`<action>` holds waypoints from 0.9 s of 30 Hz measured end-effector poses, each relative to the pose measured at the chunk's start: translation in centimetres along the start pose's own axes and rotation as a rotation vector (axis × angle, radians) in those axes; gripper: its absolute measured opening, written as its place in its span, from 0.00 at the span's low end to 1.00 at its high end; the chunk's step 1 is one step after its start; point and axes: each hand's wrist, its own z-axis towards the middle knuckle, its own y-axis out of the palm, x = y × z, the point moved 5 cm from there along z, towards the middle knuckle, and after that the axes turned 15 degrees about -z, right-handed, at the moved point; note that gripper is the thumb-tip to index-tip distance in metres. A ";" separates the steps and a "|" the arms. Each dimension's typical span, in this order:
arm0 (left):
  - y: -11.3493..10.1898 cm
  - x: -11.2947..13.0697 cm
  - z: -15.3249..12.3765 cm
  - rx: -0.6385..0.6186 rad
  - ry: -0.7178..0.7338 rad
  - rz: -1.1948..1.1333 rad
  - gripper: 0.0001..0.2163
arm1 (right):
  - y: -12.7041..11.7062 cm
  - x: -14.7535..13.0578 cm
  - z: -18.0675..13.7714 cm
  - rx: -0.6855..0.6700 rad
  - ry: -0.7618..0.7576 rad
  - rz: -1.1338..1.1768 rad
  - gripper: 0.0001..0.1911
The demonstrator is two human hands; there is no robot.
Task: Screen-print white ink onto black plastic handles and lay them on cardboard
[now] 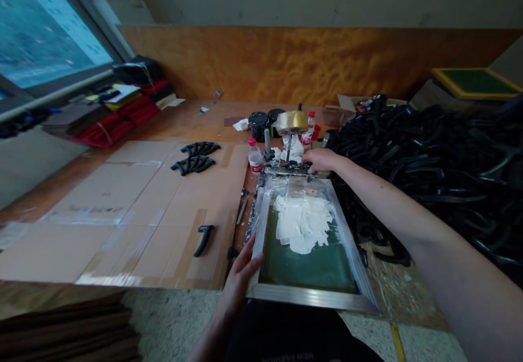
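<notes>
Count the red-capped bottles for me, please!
2: one bottle beside the cardboard, and a second bottle farther back to the right, partly hidden. Others could be hidden.

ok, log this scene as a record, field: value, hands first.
left hand: on left rail of silver metal frame
right hand: at paste-spotted metal bar beyond the frame, grip unclear
flat green screen: inside frame, thick white paste smeared over far and middle area
flat brown cardboard: left of frame, bearing two rows of curved black pieces and one nearer single piece
right side: large heap of black pieces
</notes>
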 end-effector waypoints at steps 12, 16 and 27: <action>-1.3 -0.7 0.8 0.008 -0.007 -0.002 0.30 | 0.0 -4.9 2.5 -0.140 0.024 -0.103 0.20; -1.0 -0.7 0.5 0.018 -0.025 -0.018 0.30 | -0.7 -4.9 2.5 -0.144 -0.133 -0.111 0.23; -0.9 -0.8 0.6 0.010 -0.008 -0.070 0.32 | -1.7 -9.1 4.7 -0.107 0.119 -0.125 0.32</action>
